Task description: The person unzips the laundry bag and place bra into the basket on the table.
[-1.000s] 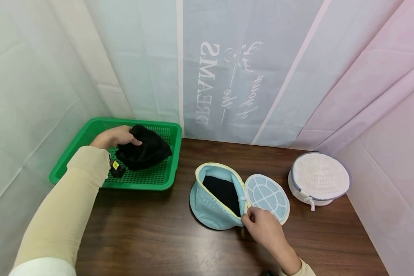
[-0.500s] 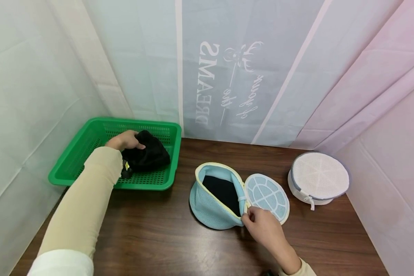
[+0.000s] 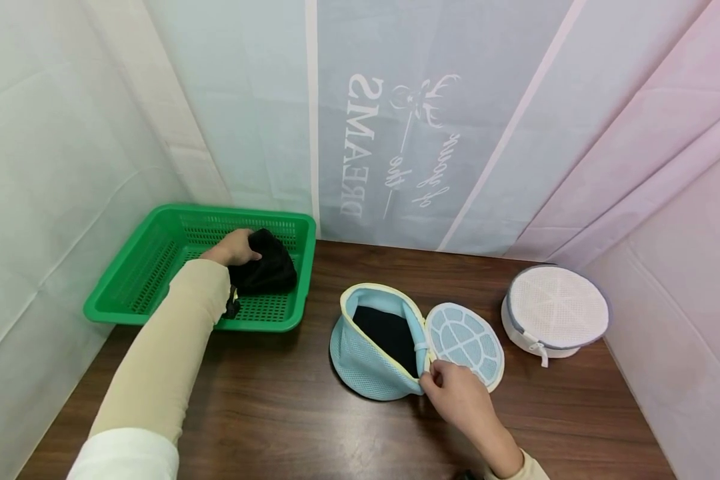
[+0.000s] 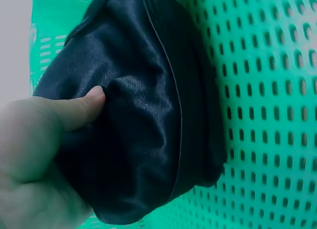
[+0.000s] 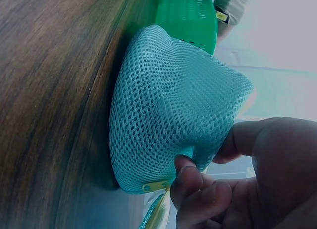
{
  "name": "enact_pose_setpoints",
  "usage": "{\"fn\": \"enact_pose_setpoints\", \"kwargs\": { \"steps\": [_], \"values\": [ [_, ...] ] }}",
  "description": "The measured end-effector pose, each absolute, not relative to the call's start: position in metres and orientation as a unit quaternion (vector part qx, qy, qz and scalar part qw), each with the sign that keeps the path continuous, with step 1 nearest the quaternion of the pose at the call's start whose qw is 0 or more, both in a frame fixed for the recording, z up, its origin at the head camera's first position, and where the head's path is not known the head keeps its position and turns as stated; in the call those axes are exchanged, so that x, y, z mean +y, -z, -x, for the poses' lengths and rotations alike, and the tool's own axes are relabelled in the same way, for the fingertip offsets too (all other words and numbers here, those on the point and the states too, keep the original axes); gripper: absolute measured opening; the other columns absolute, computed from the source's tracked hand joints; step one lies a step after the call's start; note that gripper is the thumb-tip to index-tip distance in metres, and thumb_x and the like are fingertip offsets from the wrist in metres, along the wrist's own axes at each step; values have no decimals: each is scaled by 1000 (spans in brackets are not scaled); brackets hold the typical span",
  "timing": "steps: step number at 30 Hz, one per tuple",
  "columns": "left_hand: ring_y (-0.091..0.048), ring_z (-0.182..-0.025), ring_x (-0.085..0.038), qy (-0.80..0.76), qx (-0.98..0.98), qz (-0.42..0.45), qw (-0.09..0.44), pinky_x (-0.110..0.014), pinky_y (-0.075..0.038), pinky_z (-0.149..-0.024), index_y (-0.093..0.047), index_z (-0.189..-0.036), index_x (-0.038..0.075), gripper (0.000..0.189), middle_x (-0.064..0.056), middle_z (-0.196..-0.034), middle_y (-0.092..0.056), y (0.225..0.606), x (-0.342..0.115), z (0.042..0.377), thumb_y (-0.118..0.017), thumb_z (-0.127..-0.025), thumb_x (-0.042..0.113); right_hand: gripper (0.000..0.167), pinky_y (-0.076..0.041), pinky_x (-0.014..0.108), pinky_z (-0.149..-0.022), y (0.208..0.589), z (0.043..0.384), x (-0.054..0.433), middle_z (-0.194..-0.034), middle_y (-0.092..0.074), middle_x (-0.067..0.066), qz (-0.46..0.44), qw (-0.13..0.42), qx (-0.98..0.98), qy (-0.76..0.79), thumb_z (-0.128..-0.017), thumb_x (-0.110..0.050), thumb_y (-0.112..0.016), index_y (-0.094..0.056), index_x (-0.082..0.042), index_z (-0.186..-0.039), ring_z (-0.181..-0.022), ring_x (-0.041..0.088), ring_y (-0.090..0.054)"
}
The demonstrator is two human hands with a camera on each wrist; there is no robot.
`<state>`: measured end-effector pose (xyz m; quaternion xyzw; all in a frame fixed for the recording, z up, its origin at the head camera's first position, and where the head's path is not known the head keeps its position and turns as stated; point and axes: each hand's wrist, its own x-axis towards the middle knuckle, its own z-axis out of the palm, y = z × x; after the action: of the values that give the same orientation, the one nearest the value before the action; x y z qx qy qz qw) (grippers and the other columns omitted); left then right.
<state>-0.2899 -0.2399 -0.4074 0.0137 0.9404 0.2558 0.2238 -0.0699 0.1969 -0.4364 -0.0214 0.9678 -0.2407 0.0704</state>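
Note:
My left hand (image 3: pixel 234 248) pinches a black, satiny cloth garment (image 3: pixel 268 265) inside the green basket (image 3: pixel 117 317). In the left wrist view the thumb lies across the garment's (image 4: pixel 133 115) smooth face, and a seam runs down its right side. My right hand (image 3: pixel 459 397) pinches the yellow-edged rim of a light blue mesh laundry bag (image 3: pixel 366 367). The bag stands with its mouth unzipped, and its round lid (image 3: pixel 465 340) is folded out to the right. Black cloth (image 3: pixel 387 337) lies inside the bag. In the right wrist view, fingers and thumb grip the mesh near a small yellow tab.
A white round mesh laundry bag (image 3: pixel 557 310), zipped up with a grey-blue edge, stands at the back right. The brown wooden table (image 3: pixel 288 413) carries everything. Printed curtain (image 3: pixel 276 120) hangs behind and on both sides.
My left hand has moved right and slightly down in the basket, and the black garment now lies lower, nearer the basket's right end. The right hand and the blue bag have stayed still.

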Motion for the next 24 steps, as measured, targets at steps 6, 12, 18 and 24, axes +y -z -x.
{"fn": "enact_pose_setpoints", "kwargs": {
  "steps": [6, 12, 18, 24],
  "values": [
    [-27, -143, -53, -211, 949, -26, 235, -60, -32, -114, -15, -153, -17, 71, -39, -157, -20, 408, -231, 292, -57, -105, 12, 29, -33, 29, -48, 438, 69, 197, -55, -44, -6, 19, 70, 968, 239, -88, -16, -65, -51, -20, -63, -50, 11, -42],
    [-26, -143, -54, -183, 945, -40, 269, -60, -33, -113, -10, -153, -18, 73, -40, -158, -17, 413, -225, 292, -56, -105, 14, 31, -34, 29, -49, 441, 68, 196, -54, -43, -6, 26, 68, 968, 241, -90, -17, -65, -50, -20, -63, -50, 11, -41],
    [-30, -141, -54, -183, 944, -34, 271, -60, -36, -111, -9, -153, -17, 74, -40, -157, -19, 416, -226, 290, -56, -106, 16, 31, -34, 29, -49, 445, 67, 192, -54, -43, -6, 25, 61, 968, 241, -90, -18, -65, -50, -19, -63, -50, 11, -41],
    [-32, -140, -54, -180, 945, -42, 268, -59, -38, -110, -6, -152, -18, 76, -42, -156, -18, 416, -226, 291, -55, -106, 16, 30, -34, 29, -49, 450, 64, 189, -54, -43, -6, 20, 62, 967, 244, -90, -17, -64, -51, -19, -63, -50, 11, -42]
  ]
}}
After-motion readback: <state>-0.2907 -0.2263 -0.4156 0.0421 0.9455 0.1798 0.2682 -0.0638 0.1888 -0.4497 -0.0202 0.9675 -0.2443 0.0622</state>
